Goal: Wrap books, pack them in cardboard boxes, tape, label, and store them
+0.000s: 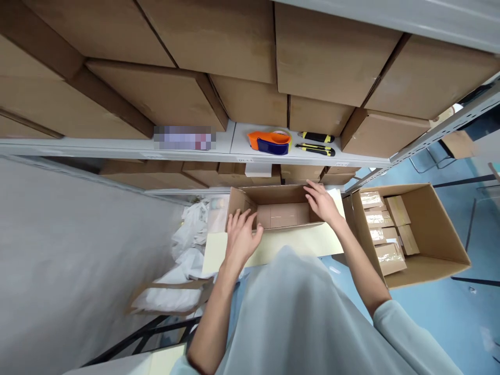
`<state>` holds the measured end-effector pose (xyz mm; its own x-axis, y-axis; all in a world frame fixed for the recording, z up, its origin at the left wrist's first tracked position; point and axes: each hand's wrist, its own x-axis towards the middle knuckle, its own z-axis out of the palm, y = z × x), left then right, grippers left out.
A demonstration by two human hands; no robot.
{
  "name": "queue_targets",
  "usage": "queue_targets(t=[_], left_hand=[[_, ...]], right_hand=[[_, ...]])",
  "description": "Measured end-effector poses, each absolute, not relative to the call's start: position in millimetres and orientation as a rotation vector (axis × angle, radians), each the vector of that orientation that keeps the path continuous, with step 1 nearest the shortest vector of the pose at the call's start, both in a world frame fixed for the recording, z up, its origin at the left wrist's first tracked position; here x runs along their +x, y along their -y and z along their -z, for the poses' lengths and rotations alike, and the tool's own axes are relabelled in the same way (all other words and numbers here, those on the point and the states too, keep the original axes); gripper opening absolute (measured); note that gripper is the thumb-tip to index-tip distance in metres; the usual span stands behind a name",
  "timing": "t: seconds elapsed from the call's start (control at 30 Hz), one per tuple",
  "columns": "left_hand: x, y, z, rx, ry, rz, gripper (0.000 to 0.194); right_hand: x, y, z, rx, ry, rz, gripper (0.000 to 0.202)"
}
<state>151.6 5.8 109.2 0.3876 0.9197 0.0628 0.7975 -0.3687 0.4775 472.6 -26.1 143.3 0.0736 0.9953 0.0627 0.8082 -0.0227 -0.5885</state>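
Note:
An open cardboard box (278,214) sits in front of me on a pale yellow board (292,242). Its creased bottom shows nothing lying in it. At the box's near left corner is my left hand (240,239), fingers spread over the wall and the thumb pointing inward. Across the right end reaches my right hand (322,202), its fingers apart along the rim. Whether the fingertips press on the cardboard is hard to see.
Above, a metal shelf (236,146) carries large cartons (332,52), an orange tape dispenser (269,141) and yellow-black utility knives (316,149). A bigger carton (437,229) with several small taped boxes (387,229) stands right. White plastic bags (191,234) lie left by the wall.

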Motion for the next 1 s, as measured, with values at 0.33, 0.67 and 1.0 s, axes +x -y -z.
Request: queue_targets(t=[0.33,0.67,1.0], left_hand=[[135,28,-101,2.262,-1.484,-0.428,0.065],[134,46,-103,2.299,-1.472,-0.398,0.065],[126,20,-84,2.544,-1.271,-0.17,0.056]], right_hand=[[481,-17,-132,-2.049,2.071,-0.375,0.051],[475,-25,-125,-2.109,2.132,-0.396,0.059],[479,-21,-136,-2.139,2.316,-0.324,0.069]])
